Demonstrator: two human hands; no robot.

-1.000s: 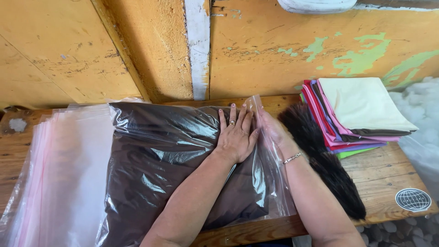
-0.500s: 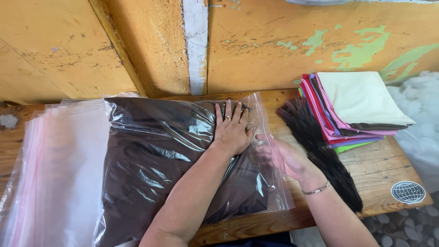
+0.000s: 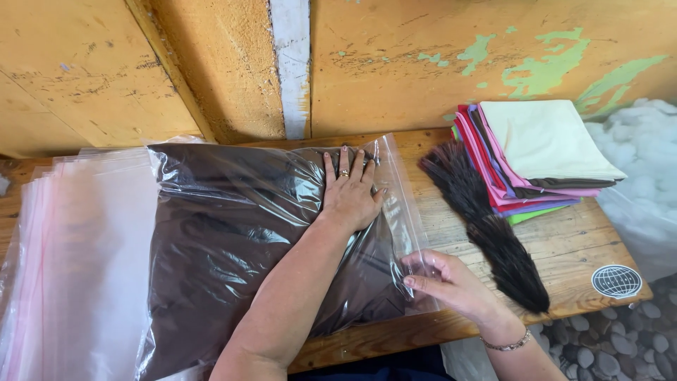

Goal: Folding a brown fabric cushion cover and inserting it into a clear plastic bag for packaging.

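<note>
Head view, clear bag [image 3: 405, 212] holding brown cloth [image 3: 233, 240]

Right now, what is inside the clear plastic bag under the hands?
The clear plastic bag holds folded dark brown fabric. The left hand presses it flat; right hand pinches its open edge. Inner folds are hidden.

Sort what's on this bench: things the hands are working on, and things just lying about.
In hand: clear bag, brown cloth inside it, left hand pressing, right hand at the bag's edge.
Lying about: spare bags, folded cloths, dark brush, white stuffing.

Hands [image 3: 350, 192] on bagged cloth [image 3: 240, 247] (brown) — flat.
</note>
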